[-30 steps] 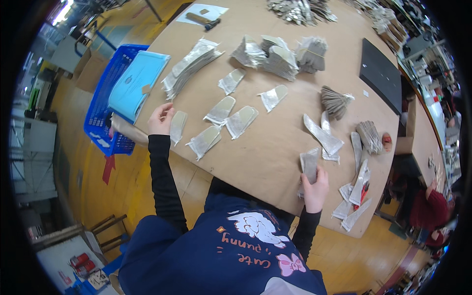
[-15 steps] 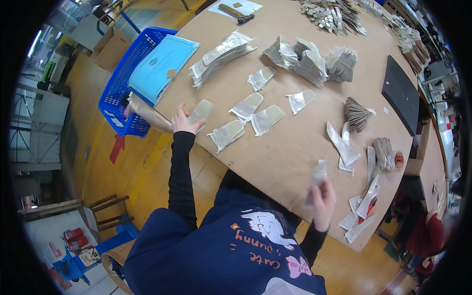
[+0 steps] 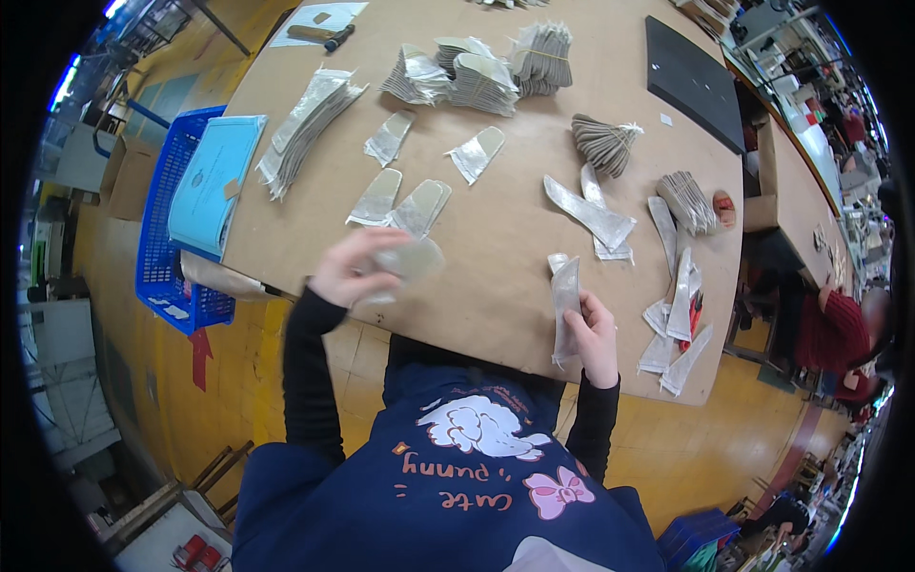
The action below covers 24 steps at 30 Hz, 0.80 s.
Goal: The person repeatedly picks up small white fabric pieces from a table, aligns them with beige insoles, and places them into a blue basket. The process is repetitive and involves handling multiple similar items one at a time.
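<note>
Raised over the near left part of the table, my left hand [image 3: 355, 270] is closed on a pale tongue-shaped piece [image 3: 416, 259], smeared by motion. Whether more than one piece is in that hand I cannot tell. Right of it, my right hand [image 3: 593, 336] pinches a long strip with a shiny whitish film [image 3: 565, 303] near the table's front edge. Beyond my left hand lie similar tongue-shaped pieces with film on their lower ends, among them an overlapping pair [image 3: 420, 207], a piece [image 3: 375, 195], another [image 3: 389, 139] and one farther right [image 3: 476, 154].
Stacks of pieces [image 3: 484, 84] and a long stack [image 3: 307, 129] stand farther back. A fanned bundle [image 3: 604, 143], loose strips [image 3: 593, 214] and red-handled tool [image 3: 693, 315] lie right. A blue basket [image 3: 152, 214] holds a blue folder [image 3: 214, 181]. A hammer [image 3: 322, 35] and black board [image 3: 691, 81] lie beyond.
The view has shifted, so the table's things sit farther left and higher. My left hand has lifted a tongue-shaped piece and moved right; my right hand has brought its strip closer to it.
</note>
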### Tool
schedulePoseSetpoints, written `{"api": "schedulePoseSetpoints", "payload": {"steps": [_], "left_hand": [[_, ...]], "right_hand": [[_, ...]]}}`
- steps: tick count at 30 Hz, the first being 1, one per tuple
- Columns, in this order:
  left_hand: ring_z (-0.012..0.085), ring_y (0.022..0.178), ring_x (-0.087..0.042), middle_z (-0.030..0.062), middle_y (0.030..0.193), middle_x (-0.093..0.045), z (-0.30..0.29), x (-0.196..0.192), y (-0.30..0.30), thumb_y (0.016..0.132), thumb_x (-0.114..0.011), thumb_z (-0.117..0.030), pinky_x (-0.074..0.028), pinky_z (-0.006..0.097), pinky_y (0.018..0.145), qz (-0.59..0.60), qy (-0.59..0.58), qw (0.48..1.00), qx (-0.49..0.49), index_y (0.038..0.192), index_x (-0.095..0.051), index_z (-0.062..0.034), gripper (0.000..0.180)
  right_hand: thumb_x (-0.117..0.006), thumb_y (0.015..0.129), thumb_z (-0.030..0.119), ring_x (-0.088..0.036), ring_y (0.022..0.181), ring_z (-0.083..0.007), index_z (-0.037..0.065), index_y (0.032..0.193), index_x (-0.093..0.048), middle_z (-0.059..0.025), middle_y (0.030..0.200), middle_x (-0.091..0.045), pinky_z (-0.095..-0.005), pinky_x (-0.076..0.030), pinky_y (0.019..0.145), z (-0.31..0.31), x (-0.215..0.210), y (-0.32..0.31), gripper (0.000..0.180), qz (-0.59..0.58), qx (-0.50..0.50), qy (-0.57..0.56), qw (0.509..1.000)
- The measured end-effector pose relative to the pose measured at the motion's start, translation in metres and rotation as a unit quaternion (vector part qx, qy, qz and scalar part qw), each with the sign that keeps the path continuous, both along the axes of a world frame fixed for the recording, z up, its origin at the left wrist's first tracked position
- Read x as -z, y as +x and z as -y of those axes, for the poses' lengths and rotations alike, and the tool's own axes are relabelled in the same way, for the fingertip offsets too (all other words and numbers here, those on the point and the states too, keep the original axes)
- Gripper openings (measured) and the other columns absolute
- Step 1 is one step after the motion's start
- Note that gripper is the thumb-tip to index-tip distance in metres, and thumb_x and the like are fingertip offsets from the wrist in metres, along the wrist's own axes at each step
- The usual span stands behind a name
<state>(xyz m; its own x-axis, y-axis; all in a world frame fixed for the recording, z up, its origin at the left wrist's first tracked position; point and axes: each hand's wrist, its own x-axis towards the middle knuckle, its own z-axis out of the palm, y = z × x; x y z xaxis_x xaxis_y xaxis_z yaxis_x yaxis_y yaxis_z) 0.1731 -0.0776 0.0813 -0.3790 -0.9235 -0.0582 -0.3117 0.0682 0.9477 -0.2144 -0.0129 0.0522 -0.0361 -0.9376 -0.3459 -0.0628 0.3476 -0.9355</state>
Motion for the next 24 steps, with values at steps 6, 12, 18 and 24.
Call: {"api": "schedulePoseSetpoints", "payload": {"steps": [6,12,18,24], "left_hand": [[0.0294,0.107,-0.059,0.01,0.123,-0.059,-0.004,0.028,-0.093,0.083,-0.076,-0.021,-0.048,0.035,0.093,0.094,0.076,0.963,0.242,0.099,-0.068,-0.003,0.026],[0.0213,0.093,-0.062,0.0125,0.107,-0.063,0.014,0.01,-0.1,0.087,-0.073,-0.019,-0.049,0.032,0.082,0.029,0.064,0.981,0.182,0.103,-0.065,-0.0003,0.026],[0.0264,0.087,-0.066,0.013,0.096,-0.068,0.062,0.031,-0.133,0.084,-0.074,-0.018,-0.051,0.036,0.076,0.177,-0.03,0.968,0.173,0.123,-0.061,-0.0061,0.043],[0.0287,0.103,-0.06,0.0115,0.105,-0.065,0.027,0.039,-0.117,0.083,-0.074,-0.019,-0.047,0.039,0.09,0.207,-0.275,0.938,0.046,0.121,-0.061,-0.0087,0.042]], "right_hand": [[-0.059,0.092,0.002,-0.06,0.09,-0.0079,-0.006,0.114,-0.061,-0.003,0.099,-0.066,-0.0239,-0.048,0.081,-0.019,-0.003,-0.006,0.023,-0.017,0.021,-0.003,1.0],[-0.06,0.091,0.002,-0.061,0.093,-0.0088,-0.006,0.118,-0.061,-0.004,0.102,-0.067,-0.025,-0.049,0.083,-0.031,0.003,-0.013,0.028,-0.008,0.037,0.005,0.999],[-0.062,0.095,0.007,-0.06,0.086,-0.0066,-0.008,0.12,-0.061,-0.0024,0.097,-0.067,-0.0231,-0.048,0.074,-0.033,-0.008,-0.002,0.03,-0.107,0.014,-0.015,0.994],[-0.064,0.096,0.013,-0.055,0.074,-0.0056,-0.004,0.113,-0.064,-0.0018,0.081,-0.063,-0.0226,-0.045,0.066,-0.034,-0.014,0.004,0.024,-0.157,-0.085,0.001,0.984]]}}
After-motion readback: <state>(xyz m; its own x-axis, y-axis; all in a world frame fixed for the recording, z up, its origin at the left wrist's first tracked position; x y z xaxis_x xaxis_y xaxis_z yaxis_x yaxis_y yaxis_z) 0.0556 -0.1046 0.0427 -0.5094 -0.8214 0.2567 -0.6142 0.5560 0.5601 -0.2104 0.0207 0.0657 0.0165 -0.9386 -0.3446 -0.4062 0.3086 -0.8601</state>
